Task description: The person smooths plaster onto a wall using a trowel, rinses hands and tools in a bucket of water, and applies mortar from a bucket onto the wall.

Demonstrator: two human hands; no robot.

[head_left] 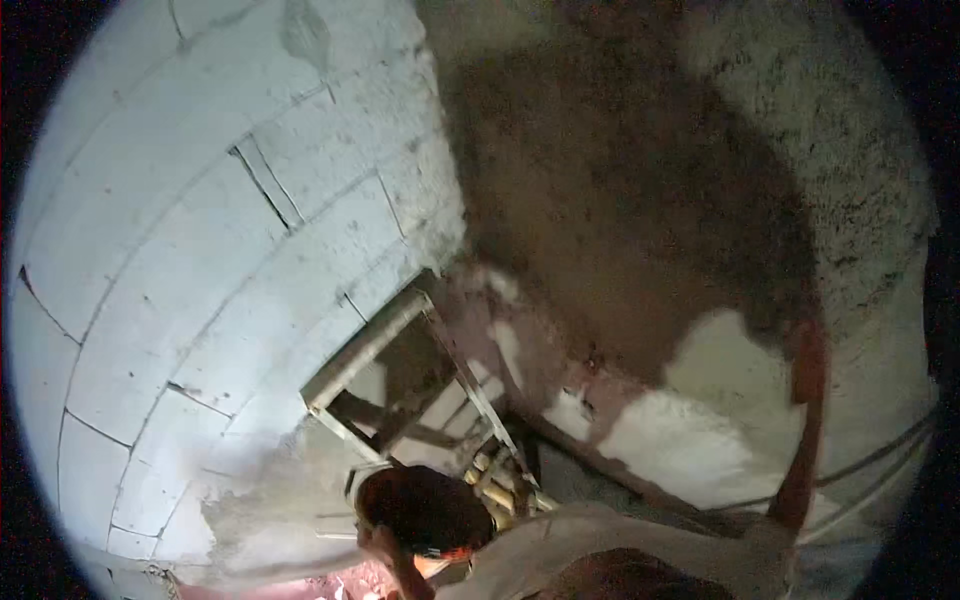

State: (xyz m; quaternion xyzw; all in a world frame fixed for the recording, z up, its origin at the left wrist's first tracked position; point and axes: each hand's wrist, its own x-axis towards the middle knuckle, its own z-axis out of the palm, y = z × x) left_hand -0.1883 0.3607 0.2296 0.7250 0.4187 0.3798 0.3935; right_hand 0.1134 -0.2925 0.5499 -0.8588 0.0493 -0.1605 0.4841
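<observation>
At the lower middle, my left hand (pixel 380 545) is closed on the near rim of a dark round pan (pixel 425 508), whose inside is too dark to make out. My right arm stretches up and out to the right. At its end my right hand (pixel 811 365) is against or close to the wall, beside the edge of a large wet brown patch (pixel 620 190). Blur and shadow hide its fingers and anything in them. Pale dry areas show below the patch on the rough wall (pixel 860 180).
A wall of pale blocks (pixel 200 220) with open joints fills the left side. A metal frame stand (pixel 365 350) leans at the corner, near the pan. Cables or pipes (pixel 870 470) run along the lower right. A lit pinkish area (pixel 345 582) lies at the bottom.
</observation>
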